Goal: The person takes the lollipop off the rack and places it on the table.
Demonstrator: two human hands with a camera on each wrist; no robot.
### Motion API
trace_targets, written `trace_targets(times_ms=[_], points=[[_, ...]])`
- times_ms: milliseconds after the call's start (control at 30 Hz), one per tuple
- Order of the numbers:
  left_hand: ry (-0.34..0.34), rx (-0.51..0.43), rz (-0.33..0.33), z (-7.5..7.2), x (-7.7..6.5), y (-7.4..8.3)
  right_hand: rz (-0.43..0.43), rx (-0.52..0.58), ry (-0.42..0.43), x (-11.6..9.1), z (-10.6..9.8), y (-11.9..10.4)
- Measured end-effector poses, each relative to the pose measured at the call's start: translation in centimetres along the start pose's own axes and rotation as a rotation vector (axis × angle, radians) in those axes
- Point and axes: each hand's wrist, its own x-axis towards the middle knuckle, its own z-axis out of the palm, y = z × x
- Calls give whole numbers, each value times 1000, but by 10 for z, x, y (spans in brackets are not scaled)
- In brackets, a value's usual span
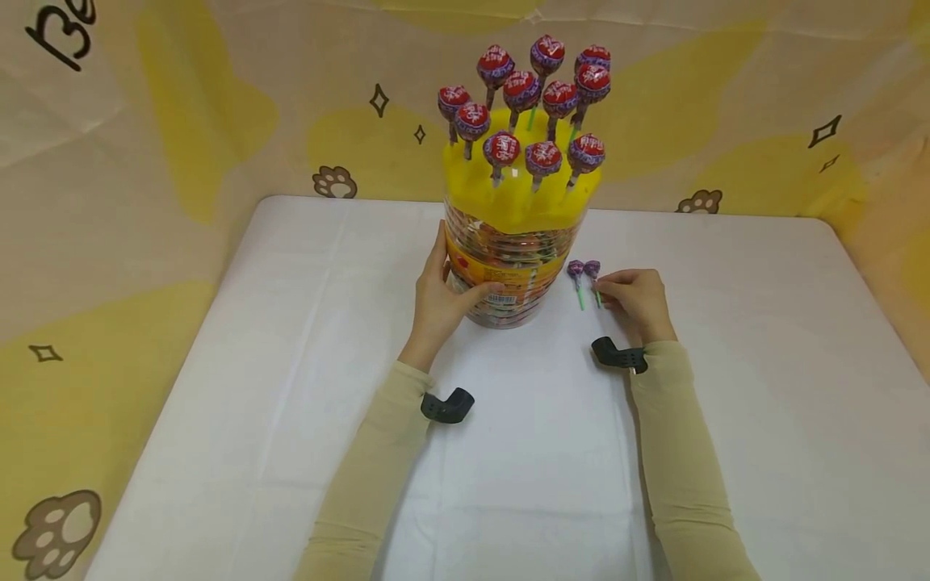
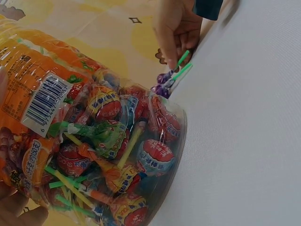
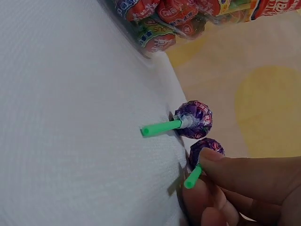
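Note:
A big clear plastic jar full of wrapped lollipops stands on the table, tilted in the left wrist view only by that camera's angle. My left hand holds its left side, thumb across the front label near the barcode. Lollipops in red and purple wrappers, such as one at the front, stick up from its yellow lid. To the jar's right, my right hand pinches a purple-wrapped lollipop with a green stick between thumb and fingers. Beside it a second purple lollipop lies on the table.
The jar stands toward the back of the table, which has a white cover. A yellow and beige patterned cloth rises behind the table's back edge. Black wrist cameras, one on the left sleeve and one on the right, stick out inward.

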Motion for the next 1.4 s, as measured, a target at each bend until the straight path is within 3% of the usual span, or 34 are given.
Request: trace_targets(times_ms=[233,400,667,1167,1400], points=[[-4,1,-13,0,0,0,-18,-101,9,-2,-2,0],[-6,-1,-17,0,0,1,-27,-82,-2,-1,-5,4],[4,-8,2,-1,0,0,-15,92,-3,-5,-11,-3],[1,-4,10,-1,0,1,-202,352,113,-24,-15,-44],[3,1,6,-2,-1,0,-346,495,118,-29,-15,-70]])
